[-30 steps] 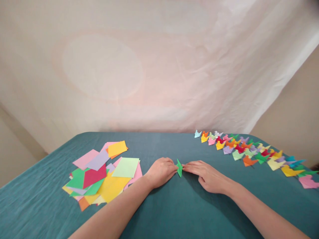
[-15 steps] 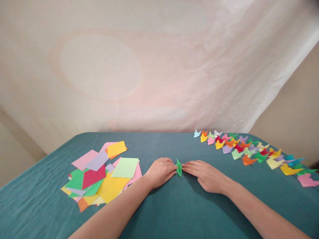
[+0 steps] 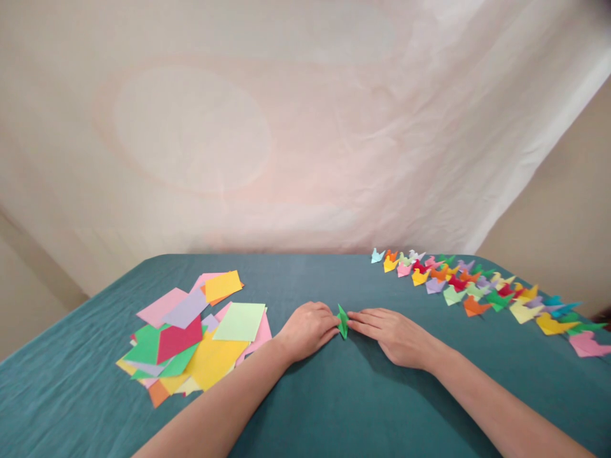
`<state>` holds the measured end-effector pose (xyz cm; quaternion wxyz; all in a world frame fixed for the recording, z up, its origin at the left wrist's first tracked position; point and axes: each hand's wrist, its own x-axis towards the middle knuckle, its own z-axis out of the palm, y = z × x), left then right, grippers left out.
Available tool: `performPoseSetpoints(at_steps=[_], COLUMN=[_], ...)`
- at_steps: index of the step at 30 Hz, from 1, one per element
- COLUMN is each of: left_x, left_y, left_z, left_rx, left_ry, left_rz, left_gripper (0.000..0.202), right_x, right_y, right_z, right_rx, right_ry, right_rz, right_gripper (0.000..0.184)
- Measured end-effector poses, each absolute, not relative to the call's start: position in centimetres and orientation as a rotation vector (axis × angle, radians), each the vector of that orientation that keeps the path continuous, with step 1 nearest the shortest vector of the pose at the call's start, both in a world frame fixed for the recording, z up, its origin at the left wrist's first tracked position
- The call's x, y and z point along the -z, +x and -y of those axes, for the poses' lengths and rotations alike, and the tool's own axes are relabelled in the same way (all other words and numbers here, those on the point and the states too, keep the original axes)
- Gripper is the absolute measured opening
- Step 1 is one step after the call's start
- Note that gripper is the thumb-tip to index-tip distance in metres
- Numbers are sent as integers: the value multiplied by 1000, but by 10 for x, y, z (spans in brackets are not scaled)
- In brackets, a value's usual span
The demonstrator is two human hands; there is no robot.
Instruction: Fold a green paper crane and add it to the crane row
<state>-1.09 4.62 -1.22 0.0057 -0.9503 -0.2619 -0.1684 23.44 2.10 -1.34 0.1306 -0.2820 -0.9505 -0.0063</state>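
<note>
A small piece of folded green paper (image 3: 342,322), pointed at its top and bottom, lies on the cloth-covered table in the middle. From the left, my left hand (image 3: 309,328) is closed on its edge, fingertips and thumb pinching it. My right hand (image 3: 395,337) lies low on the other side with fingers stretched out towards the paper, their tips at its right edge. The fingertips partly cover the paper, so its inner folds are hard to make out.
Loose coloured paper sheets (image 3: 214,362) lie in an overlapping pile left of my left forearm. Several folded paper birds (image 3: 475,306) stand in slanting rows along the right side. A teal cloth (image 3: 305,407) covers the table, and a pale hanging sheet (image 3: 305,159) rises behind it.
Almost nothing differs. The fingers of my right hand have shifted very slightly to the left against the green paper; my left hand keeps its place.
</note>
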Motion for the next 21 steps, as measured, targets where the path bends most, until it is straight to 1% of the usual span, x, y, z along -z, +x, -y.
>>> performPoseSetpoints(at_steps=[21], left_x=[9], left_y=[-10], left_z=[-45], left_rx=[502], left_ry=[-2993], left_rz=[834], left_gripper=[24], right_x=[20], right_y=[235], right_z=[-23], right_rx=[104], right_ry=[-860], right_rz=[2789], right_gripper=[57])
